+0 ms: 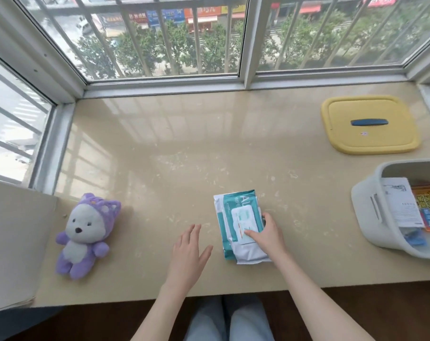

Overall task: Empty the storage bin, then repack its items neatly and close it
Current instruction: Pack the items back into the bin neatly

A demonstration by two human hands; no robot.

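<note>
A teal and white pack of wet wipes lies flat on the beige sill near the front edge. My right hand grips its right side, thumb on top of the white flap. To the left of the pack, my left hand hovers open with fingers spread, holding nothing. The pale grey storage bin stands open at the right edge, with a white leaflet, an orange packet and something blue inside. Its yellow lid with a blue handle lies flat behind it.
A purple and white plush toy lies on its back at the front left of the sill. Barred windows close off the back and left sides. The sill's front edge runs just below my hands, above my knees.
</note>
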